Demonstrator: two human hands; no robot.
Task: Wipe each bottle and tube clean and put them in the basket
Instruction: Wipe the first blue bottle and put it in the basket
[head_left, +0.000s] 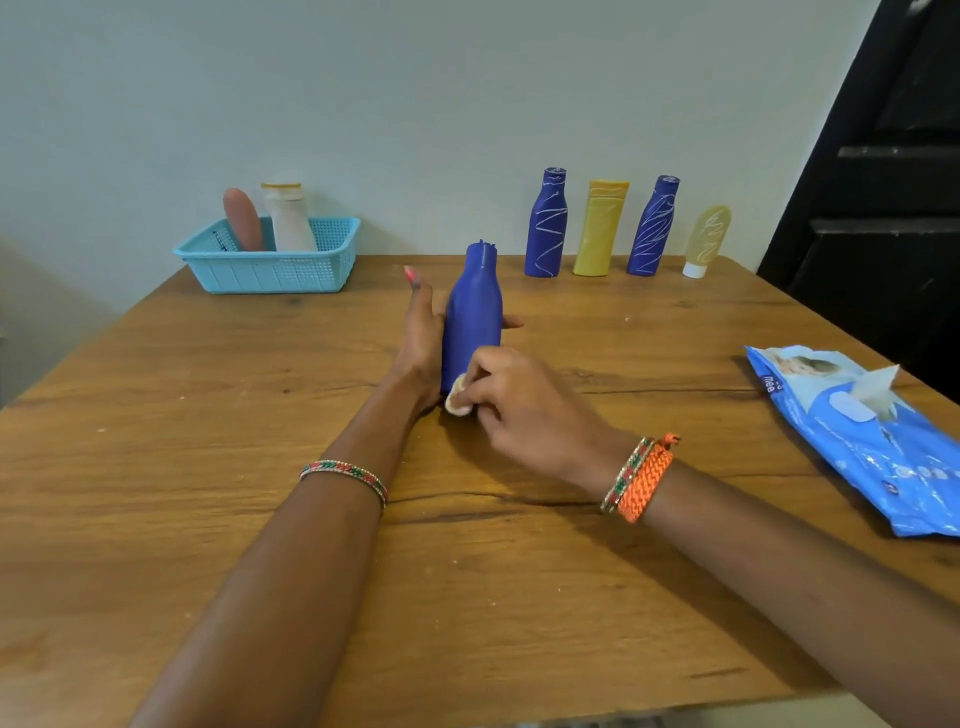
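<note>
A plain blue bottle (475, 312) stands upright mid-table. My left hand (423, 332) grips its body from the left, fingers wrapped behind it. My right hand (511, 400) pinches a small folded white wipe (458, 401) against the bottle's lower front. By the wall stand two blue bottles with white scribbles (546, 223) (653, 226), a yellow bottle (601, 227) between them, and a pale yellow tube (705, 240) on its white cap. The turquoise basket (270, 267) at the back left holds a pink tube (242, 219) and a white bottle (289, 217).
A blue pack of wet wipes (862, 431) lies at the table's right edge with a wipe sticking out of its opening. The wooden table (208, 415) meets a pale wall at the back. A dark door stands at the far right.
</note>
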